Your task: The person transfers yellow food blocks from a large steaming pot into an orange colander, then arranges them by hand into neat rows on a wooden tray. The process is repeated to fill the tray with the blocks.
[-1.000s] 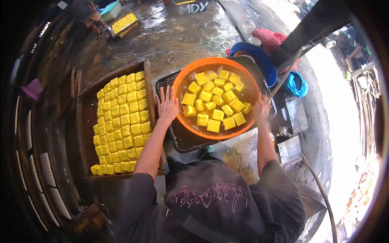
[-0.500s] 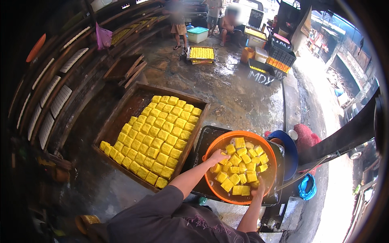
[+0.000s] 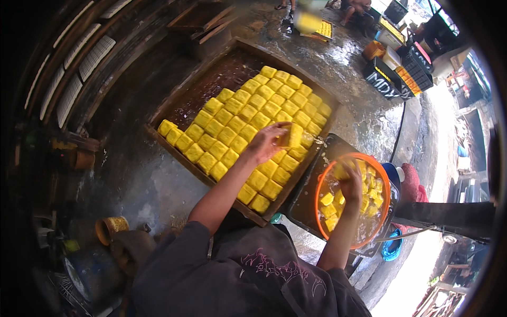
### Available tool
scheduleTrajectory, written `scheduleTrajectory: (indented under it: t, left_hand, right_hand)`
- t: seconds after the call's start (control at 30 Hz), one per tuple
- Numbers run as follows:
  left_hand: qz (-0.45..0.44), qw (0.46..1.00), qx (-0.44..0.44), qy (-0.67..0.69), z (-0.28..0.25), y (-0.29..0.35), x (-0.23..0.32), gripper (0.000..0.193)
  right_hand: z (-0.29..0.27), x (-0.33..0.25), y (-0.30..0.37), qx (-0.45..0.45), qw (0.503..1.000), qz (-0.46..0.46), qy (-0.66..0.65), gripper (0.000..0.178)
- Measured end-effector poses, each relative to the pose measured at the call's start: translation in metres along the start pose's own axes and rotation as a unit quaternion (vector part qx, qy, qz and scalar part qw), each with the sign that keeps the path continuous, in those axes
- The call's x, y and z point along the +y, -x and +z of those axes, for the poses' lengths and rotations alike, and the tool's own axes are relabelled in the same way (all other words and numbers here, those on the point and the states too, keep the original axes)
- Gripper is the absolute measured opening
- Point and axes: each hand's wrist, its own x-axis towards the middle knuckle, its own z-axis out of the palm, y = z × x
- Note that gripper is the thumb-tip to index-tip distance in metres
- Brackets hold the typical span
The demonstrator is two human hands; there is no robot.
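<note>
Here the left hand grips a wet yellow cube above the wooden tray of blocks; the right hand closes its fingers on another cube inside the round orange basin.

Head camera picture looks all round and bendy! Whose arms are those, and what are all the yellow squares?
The camera sits on a person's head and looks down, and its wide lens bends the edges. The two arms are that person's own. The left hand holds one yellow block over a big wooden tray where many yellow blocks lie in neat rows. The right hand reaches into an orange basin with more yellow blocks sitting in liquid; I cannot tell if it grips one. The basin rests in a dark tub on wet ground.
</note>
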Motion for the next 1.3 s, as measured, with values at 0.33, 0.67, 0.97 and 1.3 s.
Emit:
scheduleTrajectory:
  t: [0.33, 0.67, 0.97, 1.3]
  left_hand:
    - [0.151, 0.963, -0.038, 0.221, -0.184, 0.037, 0.260, 0.071]
    - [0.123, 0.786, 0.098, -0.598, -0.213, -0.109, 0.231, 0.072]
    - [0.138, 0.758, -0.049, -0.635, -0.234, -0.144, 0.220, 0.082]
    - [0.196, 0.422, 0.033, -0.884, -0.161, -0.056, 0.183, 0.066]
  right_hand:
    - [0.444, 0.135, -0.346, -0.356, 0.629, -0.026, 0.690, 0.072]
    - [0.422, 0.124, -0.385, -0.194, 0.884, 0.167, 0.392, 0.048]
    - [0.374, 0.143, -0.380, -0.133, 0.813, -0.148, 0.547, 0.048]
    - [-0.009, 0.077, -0.034, 0.364, 0.609, -0.165, 0.685, 0.028]
